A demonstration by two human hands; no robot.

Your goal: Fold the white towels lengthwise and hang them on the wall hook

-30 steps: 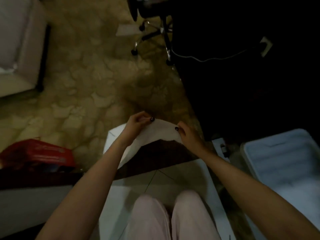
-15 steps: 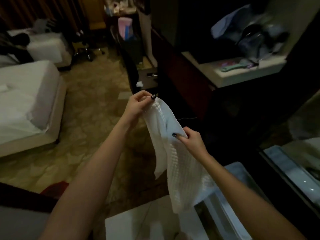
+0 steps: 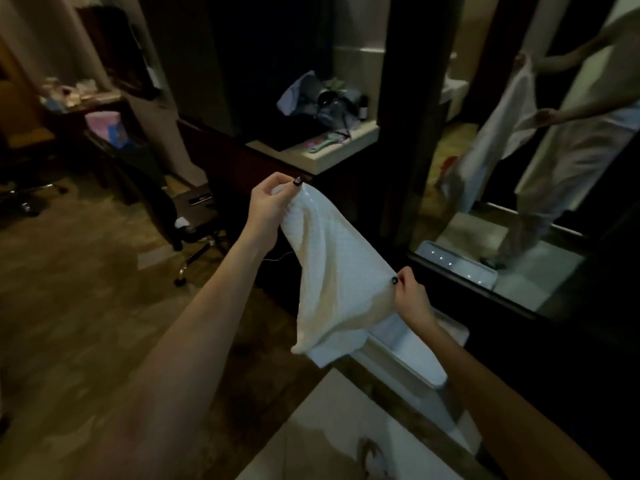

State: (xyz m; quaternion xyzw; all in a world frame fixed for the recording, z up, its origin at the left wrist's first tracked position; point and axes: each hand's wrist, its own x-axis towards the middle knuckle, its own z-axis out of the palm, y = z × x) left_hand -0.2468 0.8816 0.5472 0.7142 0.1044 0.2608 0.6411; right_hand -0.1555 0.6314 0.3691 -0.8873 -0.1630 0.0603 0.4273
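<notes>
Folding step, not hung yet. My left hand [image 3: 268, 206] pinches the white towel [image 3: 336, 271] at its far corner, right hand [image 3: 410, 296] pinches the near-right corner; it hangs mid-air between them. Next: match corners lengthwise. Hook not visible.

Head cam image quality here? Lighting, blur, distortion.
Head view: dim, warm light, background near black; towel brightest, weave barely visible; grips of left hand and right hand readable; overall soft; wide-angle bends the edges; mirror at right duplicates the towel.
</notes>
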